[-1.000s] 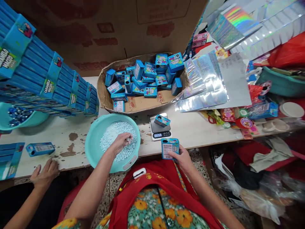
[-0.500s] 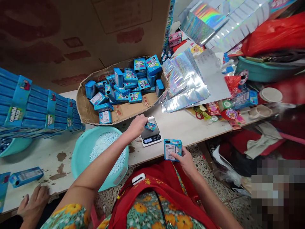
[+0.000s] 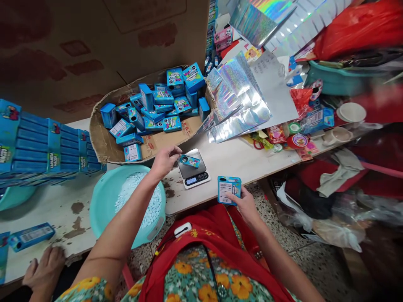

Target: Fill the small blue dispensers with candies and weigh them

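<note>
A small blue candy box [image 3: 191,161] stands on the steel plate of a digital kitchen scale [image 3: 197,179], its round opening facing up at the left end. Just above that opening is my left hand [image 3: 165,162], thumb and fingers pinched together; whatever is in the pinch is too small to make out. My right hand [image 3: 247,204] grips another blue candy box [image 3: 229,190], printed label upward, beyond the scale's right side at the table's front edge. Below my left forearm stands a turquoise basin [image 3: 103,205] with many pale blue candies [image 3: 153,214].
Behind the scale, a cut-down cardboard box [image 3: 102,155] holds several blue candy boxes. Stacked blue packs [image 3: 34,142] stand at left. Shiny holographic sheets [image 3: 248,113] lie at right. Another person's hand [image 3: 45,268] rests at the lower left, near a single blue box [image 3: 31,236].
My left hand has drawn back slightly left from the box on the scale, uncovering its round opening. The right hand still holds its box. The whole view has shifted a little.
</note>
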`<state>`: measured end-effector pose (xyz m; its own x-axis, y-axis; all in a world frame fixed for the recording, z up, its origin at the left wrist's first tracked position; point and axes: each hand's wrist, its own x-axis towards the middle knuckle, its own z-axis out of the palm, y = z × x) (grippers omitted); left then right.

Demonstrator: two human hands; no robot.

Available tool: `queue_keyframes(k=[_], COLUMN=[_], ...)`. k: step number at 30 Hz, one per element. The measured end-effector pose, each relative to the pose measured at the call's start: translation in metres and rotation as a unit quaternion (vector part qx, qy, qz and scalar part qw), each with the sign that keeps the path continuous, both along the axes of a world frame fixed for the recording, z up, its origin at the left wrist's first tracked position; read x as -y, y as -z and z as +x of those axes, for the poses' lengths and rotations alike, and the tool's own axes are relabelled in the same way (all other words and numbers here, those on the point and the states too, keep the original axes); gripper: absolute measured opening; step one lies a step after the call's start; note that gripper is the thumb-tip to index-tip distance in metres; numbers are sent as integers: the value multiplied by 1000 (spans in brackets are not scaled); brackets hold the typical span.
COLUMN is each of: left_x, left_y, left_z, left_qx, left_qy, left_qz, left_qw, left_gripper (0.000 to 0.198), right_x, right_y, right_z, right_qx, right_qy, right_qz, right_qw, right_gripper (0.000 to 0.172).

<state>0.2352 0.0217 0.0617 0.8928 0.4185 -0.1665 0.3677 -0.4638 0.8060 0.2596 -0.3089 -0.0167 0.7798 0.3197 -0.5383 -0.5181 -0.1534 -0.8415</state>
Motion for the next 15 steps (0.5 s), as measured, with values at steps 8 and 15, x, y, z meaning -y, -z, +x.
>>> queue_keyframes(k=[8,15], left_x=[16,-3], left_y=[3,-10], left_z=[-5,-41], left_qx=[20,6], left_qy=[84,62], left_qz=[172,170], left_qw=[981,983], left_gripper=[21,19], right_x=[-4,-2], right_y=[-6,-1], right_z=[-5,-15], right_qx=[-1,7], right_qy=[-1,28], right_qz=[-5,-10], right_qw=[1000,1000], right_gripper=[46,49])
